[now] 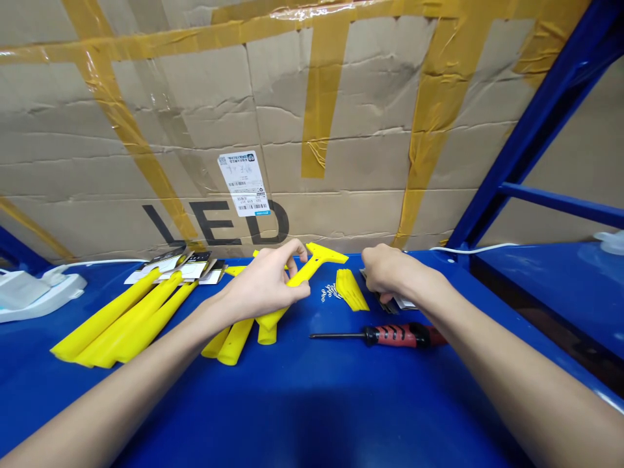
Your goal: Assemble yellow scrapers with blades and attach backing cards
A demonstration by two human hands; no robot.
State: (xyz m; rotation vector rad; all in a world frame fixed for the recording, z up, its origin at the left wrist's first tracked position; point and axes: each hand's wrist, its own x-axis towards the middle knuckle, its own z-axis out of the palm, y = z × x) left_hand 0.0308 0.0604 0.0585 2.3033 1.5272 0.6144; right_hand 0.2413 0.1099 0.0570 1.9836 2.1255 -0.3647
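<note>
My left hand (270, 279) is closed around a yellow plastic scraper handle (318, 255), its T-shaped head pointing up and to the right. Below that hand lie more yellow handles (237, 341), partly covered by it. My right hand (392, 272) is curled down over a pile of flat, dark-and-white packets (403, 303); its fingertips are mostly hidden, so what they pinch does not show. Between the hands sit a fanned stack of flat yellow plates (351, 290) and a scatter of small silver screws (330, 292). A screwdriver with a red and black grip (397, 335) lies nearest my right wrist.
Several yellow scrapers with dark-and-white ends (131, 315) lie together on the left of the blue table (312, 403). A large taped cardboard box (370, 117) stands behind. A blue metal frame (517, 149) rises at right. A white power strip (43, 296) is far left.
</note>
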